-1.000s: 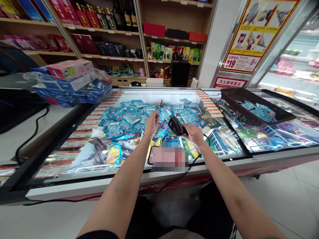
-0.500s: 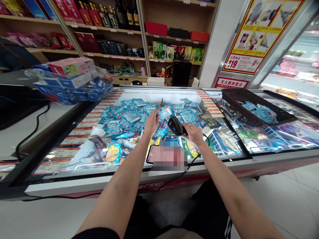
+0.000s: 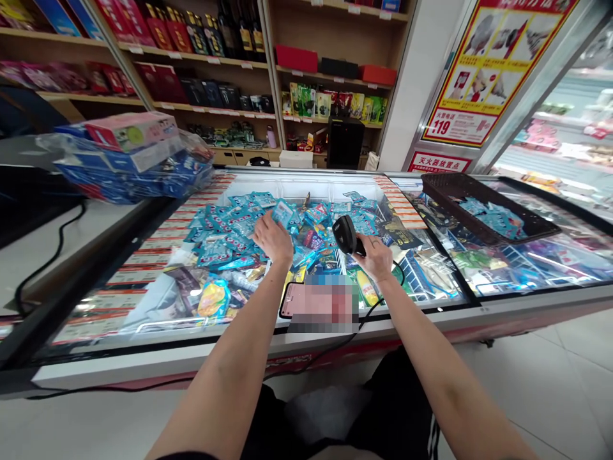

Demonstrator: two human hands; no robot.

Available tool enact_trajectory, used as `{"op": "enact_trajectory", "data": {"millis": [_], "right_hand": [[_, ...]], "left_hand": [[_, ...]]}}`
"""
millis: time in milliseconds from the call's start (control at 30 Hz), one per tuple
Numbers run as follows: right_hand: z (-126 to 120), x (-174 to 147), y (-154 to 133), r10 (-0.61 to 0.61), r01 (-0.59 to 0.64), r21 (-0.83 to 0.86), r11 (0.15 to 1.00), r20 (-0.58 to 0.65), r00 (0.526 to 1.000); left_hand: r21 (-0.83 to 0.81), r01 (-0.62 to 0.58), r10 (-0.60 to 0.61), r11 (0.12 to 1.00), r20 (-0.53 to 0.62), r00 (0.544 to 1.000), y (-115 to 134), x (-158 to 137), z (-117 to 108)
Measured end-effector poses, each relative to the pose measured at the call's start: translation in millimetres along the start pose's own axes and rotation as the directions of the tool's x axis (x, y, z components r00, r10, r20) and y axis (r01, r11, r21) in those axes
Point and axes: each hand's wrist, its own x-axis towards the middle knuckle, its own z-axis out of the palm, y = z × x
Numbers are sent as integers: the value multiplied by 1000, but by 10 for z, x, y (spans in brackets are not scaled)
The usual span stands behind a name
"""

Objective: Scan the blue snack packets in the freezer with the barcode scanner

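Note:
My left hand (image 3: 274, 240) is over the left part of a pile of small blue packets (image 3: 230, 225), its fingers bent. At its fingertips a blue packet (image 3: 283, 213) with a pale label stands tilted; the grip is partly hidden. My right hand (image 3: 376, 257) is wrapped round the handle of a black barcode scanner (image 3: 345, 235), whose head points left above the pile. The packets lie on the glass top of a chest freezer (image 3: 163, 306). Between my forearms, near the front edge, lies a phone (image 3: 297, 300) with its screen partly blurred out.
A dark brown basket (image 3: 443, 198) holding more blue packets stands on the right. Plastic-wrapped boxes (image 3: 134, 156) are stacked at the left. The scanner's black cable (image 3: 330, 350) hangs along the freezer front. Stocked shelves (image 3: 211, 61) rise behind.
My left hand has moved left, away from the scanner, and a blue packet now shows at its fingertips there. My right hand keeps the scanner, slightly farther right and more upright.

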Motion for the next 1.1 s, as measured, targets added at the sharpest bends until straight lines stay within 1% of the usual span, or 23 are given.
{"op": "enact_trajectory", "data": {"millis": [67, 133, 200, 267, 300, 333, 433, 467, 500, 533, 633, 667, 700, 733, 800, 867, 900, 933, 967, 1000, 1033, 1067, 1100], "right_hand": [[23, -6, 19, 30, -31, -20, 999, -16, 999], [46, -13, 37, 42, -43, -31, 999, -31, 999], [60, -20, 49, 44, -45, -33, 998, -42, 998], [62, -27, 55, 36, -38, -32, 999, -42, 998], [58, -31, 56, 28, -29, -32, 999, -37, 999], [52, -34, 56, 18, -19, -31, 999, -32, 999], [27, -38, 57, -2, 1, -27, 1000, -25, 1000], [18, -38, 58, -1, 0, -25, 1000, -29, 1000], [10, -37, 61, 1, -2, -23, 1000, -33, 999], [3, -36, 63, 1, -2, -19, 1000, -34, 999], [-2, -35, 72, -1, 1, -11, 1000, -29, 1000], [2, -36, 73, 2, -3, -10, 1000, -30, 1000], [9, -37, 74, 8, -8, -10, 1000, -33, 999], [17, -39, 73, 16, -17, -10, 1000, -38, 999], [32, -43, 70, 33, -34, -10, 999, -41, 999], [37, -46, 66, 50, -51, -8, 999, -41, 998], [35, -46, 65, 58, -58, -6, 998, -41, 997], [31, -47, 65, 61, -62, -3, 998, -42, 997], [24, -48, 66, 62, -62, 0, 998, -43, 997], [17, -49, 69, 62, -62, 3, 998, -45, 997], [9, -52, 72, 62, -62, 4, 998, -47, 997], [1, -55, 77, 63, -63, 2, 998, -50, 997], [-6, -59, 83, 66, -66, -2, 998, -54, 996]], "left_hand": [[24, -37, 38, 999, -37, 999, 18, -17, -41], [29, -169, 169, 985, 14, 986, 47, -36, -69], [21, -339, 334, 941, 128, 934, 75, -58, -73], [26, -467, 446, 884, 254, 858, 90, -80, -53], [46, -496, 462, 867, 300, 835, 91, -90, -39], [78, -503, 454, 861, 330, 828, 89, -98, -26], [165, -460, 390, 873, 332, 859, 84, -107, -7], [161, -460, 392, 873, 328, 859, 87, -105, -8], [135, -482, 418, 866, 336, 844, 94, -101, -7], [91, -523, 463, 847, 357, 811, 104, -97, -4], [-54, -649, 602, 758, 441, 666, 133, -86, 37], [-68, -664, 615, 745, 456, 643, 139, -86, 58], [-54, -662, 607, 748, 459, 648, 140, -89, 80], [-14, -645, 582, 764, 447, 680, 138, -93, 98], [105, -580, 506, 808, 382, 774, 127, -104, 114], [199, -506, 439, 840, 299, 847, 117, -116, 103], [221, -477, 418, 851, 268, 868, 117, -119, 90], [222, -464, 410, 858, 248, 878, 120, -121, 75], [202, -469, 419, 860, 245, 874, 126, -120, 61], [162, -492, 445, 855, 260, 857, 135, -117, 50], [103, -532, 486, 841, 290, 824, 144, -111, 43], [32, -580, 539, 814, 330, 775, 154, -105, 41], [-45, -629, 597, 776, 372, 711, 162, -98, 44]]}}
